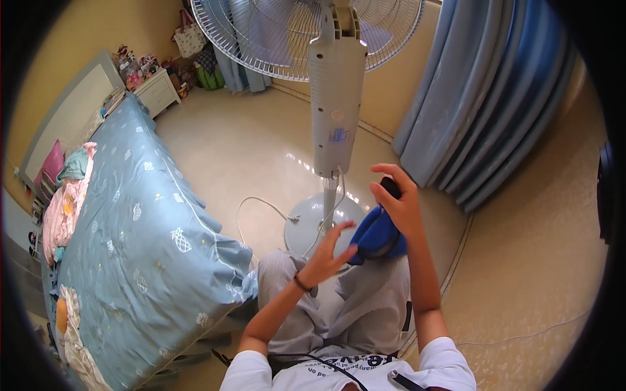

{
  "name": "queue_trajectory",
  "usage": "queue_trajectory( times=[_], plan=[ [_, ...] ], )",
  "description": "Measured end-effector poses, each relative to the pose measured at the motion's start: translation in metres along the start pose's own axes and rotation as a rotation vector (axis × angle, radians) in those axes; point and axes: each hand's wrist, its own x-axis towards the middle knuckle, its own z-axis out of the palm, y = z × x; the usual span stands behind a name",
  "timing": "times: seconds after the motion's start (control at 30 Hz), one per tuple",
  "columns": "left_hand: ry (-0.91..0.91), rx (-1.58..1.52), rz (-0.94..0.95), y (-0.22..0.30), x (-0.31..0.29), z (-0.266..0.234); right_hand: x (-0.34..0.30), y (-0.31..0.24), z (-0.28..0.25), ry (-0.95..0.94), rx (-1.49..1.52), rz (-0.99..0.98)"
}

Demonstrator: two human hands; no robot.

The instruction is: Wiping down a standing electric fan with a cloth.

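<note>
My right hand (402,203) is closed around a small black object (390,188), mostly hidden by the fingers, so its kind cannot be made out. Just below it, a blue soft case (377,233) with dark edging rests on my right knee; it looks like a small pouch. My left hand (328,254), a dark band on its wrist, reaches the left side of the case. Its fingers are spread, and one fingertip overlaps the case's edge. Both legs, in grey striped trousers (372,293), are bent under the hands.
Ahead stands a floor fan (337,111) on a round base (297,228), its pale cord (244,207) looping over the floor. A bed with a blue pineapple-print cover (147,215) is at the left. Blue curtains (482,98) hang at the right. A white bedside cabinet (158,93) stands far left.
</note>
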Motion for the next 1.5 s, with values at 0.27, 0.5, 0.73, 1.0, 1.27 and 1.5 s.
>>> queue_trajectory(
  times=[0.27,0.5,0.73,1.0,1.27,1.5],
  plan=[
    [0.354,0.213,-0.231,-0.131,0.063,-0.048,-0.007,0.177,-0.006,-0.188,-0.323,0.461],
    [0.118,0.201,-0.222,-0.191,0.140,-0.040,0.016,0.300,0.038,-0.362,-0.573,0.513],
    [0.177,0.028,-0.213,-0.213,0.156,-0.045,0.027,0.351,0.104,-0.333,-0.222,0.381],
    [0.322,0.156,-0.201,-0.218,0.156,-0.033,0.032,0.333,0.102,-0.268,-0.497,0.356],
    [0.227,0.189,-0.211,-0.192,0.105,-0.030,-0.018,0.302,0.106,-0.301,-0.567,0.405],
    [0.212,0.185,-0.218,-0.158,0.041,-0.013,-0.081,0.278,0.113,-0.344,-0.585,0.440]
  ],
)
